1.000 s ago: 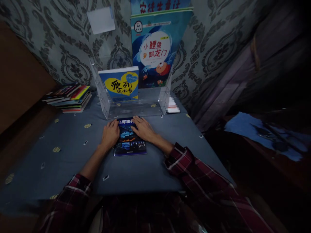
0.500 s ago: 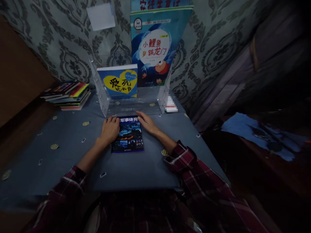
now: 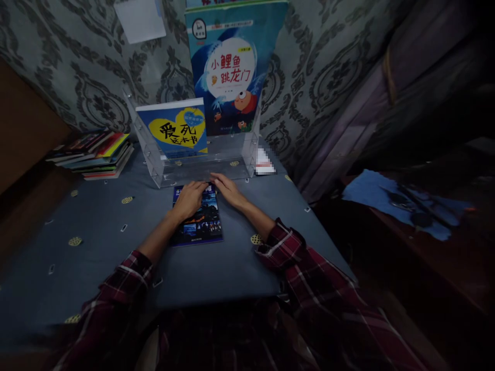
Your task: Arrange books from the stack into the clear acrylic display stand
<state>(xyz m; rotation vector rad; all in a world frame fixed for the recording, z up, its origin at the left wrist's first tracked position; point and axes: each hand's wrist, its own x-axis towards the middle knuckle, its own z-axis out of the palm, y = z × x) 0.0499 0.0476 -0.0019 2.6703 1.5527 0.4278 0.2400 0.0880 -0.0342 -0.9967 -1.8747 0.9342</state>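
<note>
A dark blue book [image 3: 198,226] with military pictures and white lettering on its cover lies shut on the cloth-covered table. My left hand [image 3: 188,200] lies flat across the upper part of its cover, fingers stretched to the right and hiding much of the title. At the book's top right corner rests my right hand [image 3: 229,191], its fingers extended and touching or very near the edge. The fingertips of both hands are close together. Just beyond them stands a clear acrylic rack [image 3: 191,171].
The rack holds a blue book with a yellow heart [image 3: 176,131] and a tall fish picture book [image 3: 232,67]. A pile of books [image 3: 96,154] sits at the left. A pixelated white item [image 3: 265,162] lies right of the rack. Blue cloth [image 3: 402,201] lies at far right.
My left hand has slid right from the book's left edge onto its cover. My right hand stays by the top right corner. The view has shifted slightly.
</note>
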